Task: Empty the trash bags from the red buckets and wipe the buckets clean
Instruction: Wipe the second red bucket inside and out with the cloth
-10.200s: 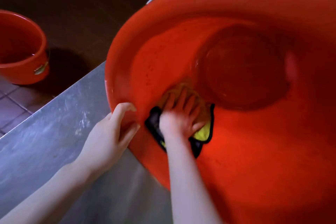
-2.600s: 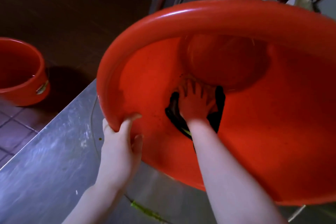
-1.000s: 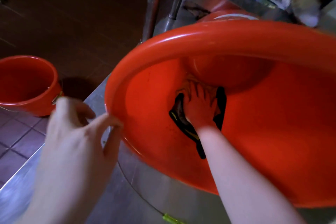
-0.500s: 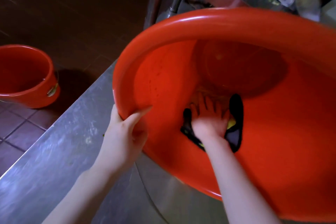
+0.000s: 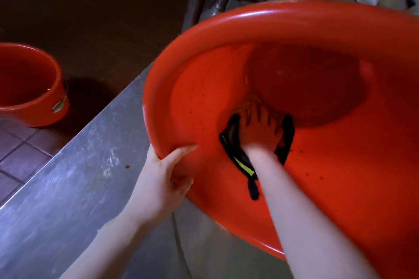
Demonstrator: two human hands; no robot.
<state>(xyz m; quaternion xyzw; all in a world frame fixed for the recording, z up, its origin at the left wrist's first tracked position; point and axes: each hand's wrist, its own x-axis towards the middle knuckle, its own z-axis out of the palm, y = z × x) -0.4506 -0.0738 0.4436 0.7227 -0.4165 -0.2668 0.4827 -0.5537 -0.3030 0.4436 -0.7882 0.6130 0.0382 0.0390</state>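
On steel table [image 5: 68, 188], red bucket [image 5: 249, 20] lies tipped, mouth toward wearer, for reach inside. Left hand [image 5: 158, 179] grips rim, thumb inside, steadying tilt. Right hand [image 5: 260, 133], fingers spread flat, presses dark cloth [image 5: 233, 142] on inner wall near base.

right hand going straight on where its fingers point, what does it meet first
Likely the round bottom of the red bucket, just past the right hand on the cloth; depth unclear.

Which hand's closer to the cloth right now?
Right. The right hand presses on the cloth inside the bucket; the left hand grips the bucket's rim, apart from the cloth.
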